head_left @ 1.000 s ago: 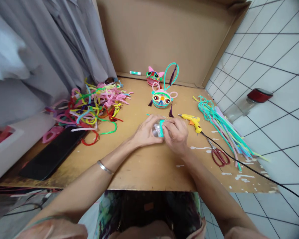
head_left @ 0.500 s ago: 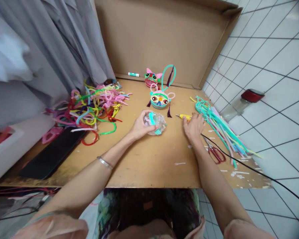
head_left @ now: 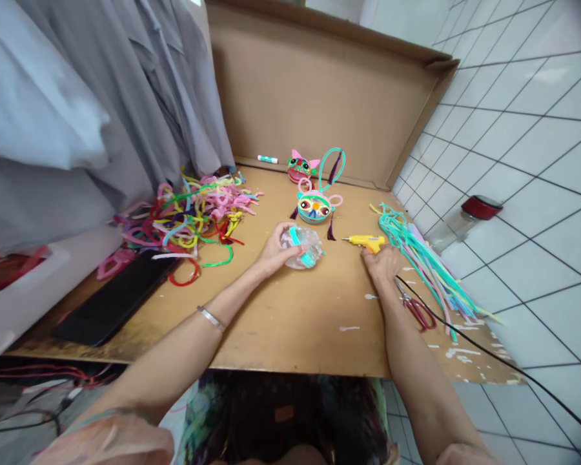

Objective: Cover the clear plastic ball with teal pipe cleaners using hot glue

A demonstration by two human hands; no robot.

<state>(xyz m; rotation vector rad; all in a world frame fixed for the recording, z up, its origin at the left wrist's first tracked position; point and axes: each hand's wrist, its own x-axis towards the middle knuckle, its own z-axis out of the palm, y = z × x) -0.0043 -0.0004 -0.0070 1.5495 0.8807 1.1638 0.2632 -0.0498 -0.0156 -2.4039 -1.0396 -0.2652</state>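
Observation:
My left hand (head_left: 279,250) is closed round a clear, rounded plastic piece (head_left: 314,244) banded with a teal strip, low over the table or resting on it; I cannot tell which. Over to the right, my right hand (head_left: 382,265) has its fingers wrapped about the handle of a yellow glue gun (head_left: 366,241), its nozzle toward the left. Behind the plastic piece stands a decorated animal-face ornament (head_left: 314,208) with pink ears, purple tassels and a teal loop. A second, red-mouthed ornament (head_left: 300,169) is farther back.
Tangled pipe cleaners (head_left: 198,213) lie at the left beside a black flat object (head_left: 113,300). Straighter pipe cleaners (head_left: 430,271), red-handled scissors (head_left: 419,311) and a black cord (head_left: 484,332) are at the right. A lidded jar (head_left: 458,226) and a glue stick (head_left: 268,159) stand or lie farther back.
My right hand has gone from lying over the glue gun to gripping its handle, leaving the yellow body exposed. The left hand keeps its hold; the view has shifted slightly.

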